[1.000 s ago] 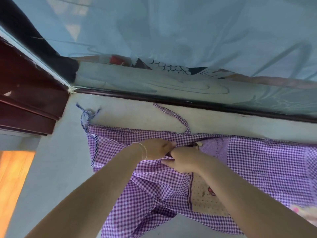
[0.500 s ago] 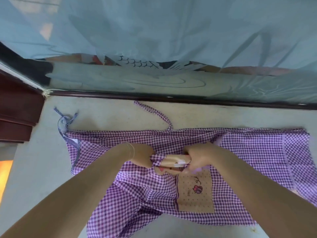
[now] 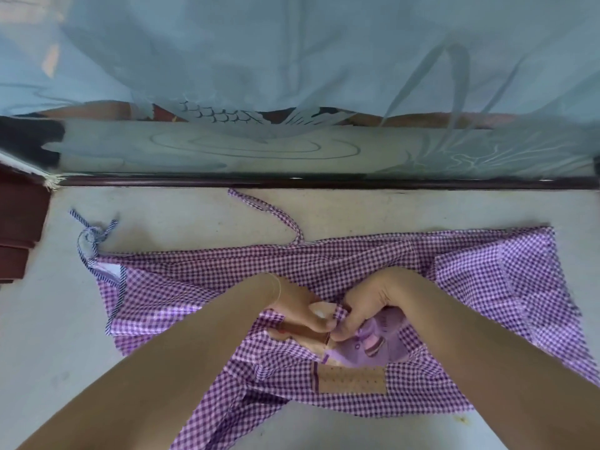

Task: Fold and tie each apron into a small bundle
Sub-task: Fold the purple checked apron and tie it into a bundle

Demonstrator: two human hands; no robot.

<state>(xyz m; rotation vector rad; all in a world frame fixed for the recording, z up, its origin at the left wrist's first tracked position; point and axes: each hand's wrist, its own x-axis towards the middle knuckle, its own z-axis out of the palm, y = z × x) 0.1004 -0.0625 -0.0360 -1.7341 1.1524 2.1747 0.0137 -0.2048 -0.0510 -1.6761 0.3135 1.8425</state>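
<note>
Where it lies spread across the pale floor point(image 3: 168, 222), just short of the dark sill of an etched glass door point(image 3: 292, 147), the item is one purple gingham apron point(image 3: 487, 271), thin woven cotton by the look of it.

Condition: rumpled, partly folded, lower hem bunched toward the wearer of the camera. Beige dotted pocket patch point(image 3: 350, 380) and lilac printed panel point(image 3: 373, 349) at centre.

Ties: one gingham strap point(image 3: 266, 209) trailing toward the sill; one blue-striped tie point(image 3: 92, 235) knotted at the far left corner.

Hands: left hand point(image 3: 298, 313) and right hand point(image 3: 373, 303) meet at the middle, each closed on a gathered pinch of cloth, fingertips nearly touching.

Handling, as judged: light, limp, no stiffness; it will sag and slide out of any loose fold, though it is not fragile. Creases likely need pressing flat against the floor. Best held at hems and corners for folding, with the straps kept free and outermost for tying the bundle.

Risk: strap caught inside a fold.
</note>
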